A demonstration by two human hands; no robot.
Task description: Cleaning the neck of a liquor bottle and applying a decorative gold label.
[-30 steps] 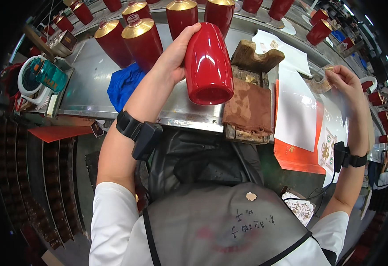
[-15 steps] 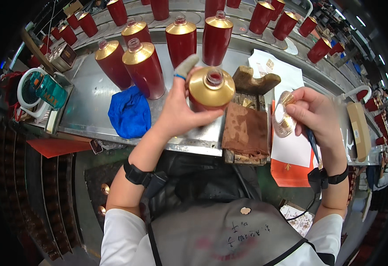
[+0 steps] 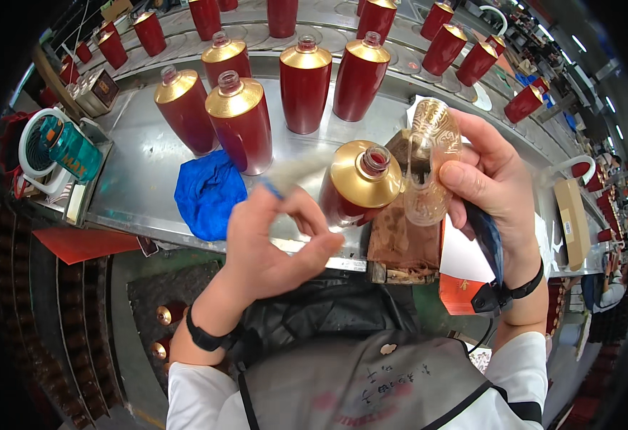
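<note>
A dark red bottle with a gold shoulder (image 3: 353, 179) stands by the front edge of the metal bench, its base partly hidden. My left hand (image 3: 267, 244) is just left of it, holding nothing, with the thumb apart from the curled fingers. A pale cot covers its blurred forefinger. In my right hand (image 3: 493, 175), thumb and fingers pinch a clear oval piece with a gold pattern (image 3: 432, 136), held up right of the bottle. A slim dark blue thing (image 3: 487, 244) shows under that hand; its kind is unclear. Behind the piece lies a brown cloth (image 3: 403, 251) on a wooden block.
Several red bottles (image 3: 305, 86) stand behind on the bench, and more on the conveyor (image 3: 257, 39) beyond. A crumpled blue cloth (image 3: 210, 193) lies to the left, near a small fan (image 3: 41, 147). Orange sheets (image 3: 459, 295) and white paper lie at the right.
My left hand has let go of the bottle and drawn back toward me. The bottle now stands lower and further right. My right hand has raised the gold-patterned piece and brought it left.
</note>
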